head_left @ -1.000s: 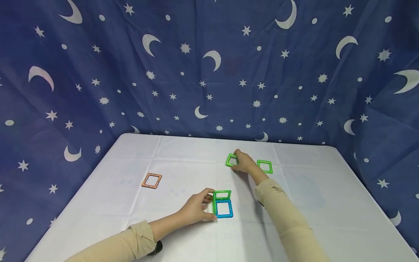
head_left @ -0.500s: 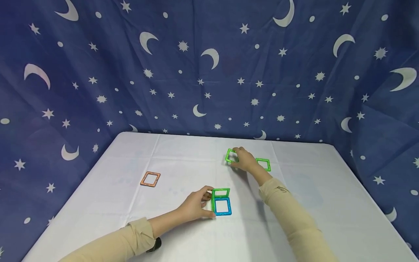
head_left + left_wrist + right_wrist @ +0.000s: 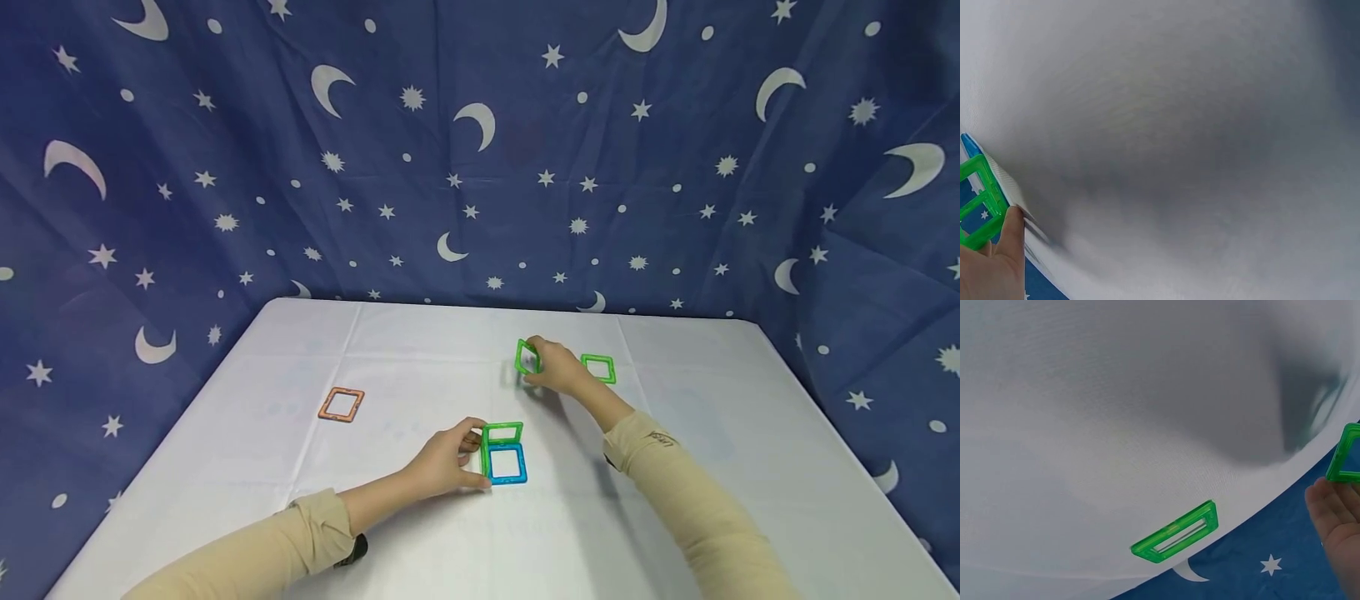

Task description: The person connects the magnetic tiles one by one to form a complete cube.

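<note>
Near the middle of the table, a blue square magnetic tile [image 3: 507,480] lies flat. Two green square magnetic tiles stand on its edges, one along the left and one along the back [image 3: 502,426]. My left hand [image 3: 442,462] grips the left green tile between thumb and fingers; the left wrist view shows a finger against the green frame [image 3: 991,225]. Farther back, my right hand [image 3: 558,367] pinches another green tile [image 3: 517,357], held tilted above the table. In the right wrist view that green tile [image 3: 1342,456] is cut off by the frame's edge.
One more green tile [image 3: 612,369] lies flat just right of my right hand. An orange tile [image 3: 325,415] lies on the left part of the white table [image 3: 405,350]. Behind the table hangs a blue curtain [image 3: 525,150] with moons and stars.
The green tile in my right hand has come up off the table and turned toward upright. My left hand keeps its grip on the joined tiles. The whole view has shifted slightly.
</note>
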`<state>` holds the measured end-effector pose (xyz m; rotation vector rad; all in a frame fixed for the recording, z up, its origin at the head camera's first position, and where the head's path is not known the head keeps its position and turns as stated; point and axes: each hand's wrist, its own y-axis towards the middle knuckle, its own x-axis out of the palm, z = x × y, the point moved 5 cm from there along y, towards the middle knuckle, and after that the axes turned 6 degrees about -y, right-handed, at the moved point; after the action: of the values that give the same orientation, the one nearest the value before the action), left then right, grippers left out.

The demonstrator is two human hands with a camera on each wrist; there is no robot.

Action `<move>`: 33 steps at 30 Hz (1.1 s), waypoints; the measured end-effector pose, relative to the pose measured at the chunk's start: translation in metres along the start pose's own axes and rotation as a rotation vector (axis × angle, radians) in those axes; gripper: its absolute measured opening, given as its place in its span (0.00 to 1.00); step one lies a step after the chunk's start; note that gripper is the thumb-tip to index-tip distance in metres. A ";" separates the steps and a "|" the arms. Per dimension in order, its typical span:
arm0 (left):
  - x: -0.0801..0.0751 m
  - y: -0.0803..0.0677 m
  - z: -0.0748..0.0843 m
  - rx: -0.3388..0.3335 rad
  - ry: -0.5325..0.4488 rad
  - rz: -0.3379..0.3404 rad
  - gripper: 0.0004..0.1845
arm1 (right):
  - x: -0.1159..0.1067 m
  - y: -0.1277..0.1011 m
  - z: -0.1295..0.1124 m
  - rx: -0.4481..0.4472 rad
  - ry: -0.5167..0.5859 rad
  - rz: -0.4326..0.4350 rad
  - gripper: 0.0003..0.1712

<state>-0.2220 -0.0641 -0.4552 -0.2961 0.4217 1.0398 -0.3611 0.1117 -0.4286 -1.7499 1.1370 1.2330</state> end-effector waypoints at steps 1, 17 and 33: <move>0.000 0.000 0.000 -0.001 0.001 0.001 0.40 | -0.001 -0.001 -0.001 -0.013 -0.005 0.006 0.39; -0.001 0.000 -0.002 -0.006 -0.005 0.008 0.40 | -0.001 -0.027 -0.009 -0.133 0.122 -0.005 0.38; -0.006 0.006 -0.001 -0.048 -0.046 0.040 0.40 | 0.001 -0.055 -0.015 -0.241 0.217 -0.011 0.37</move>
<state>-0.2300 -0.0668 -0.4535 -0.3073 0.3632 1.0953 -0.3045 0.1185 -0.4219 -2.1099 1.1354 1.2376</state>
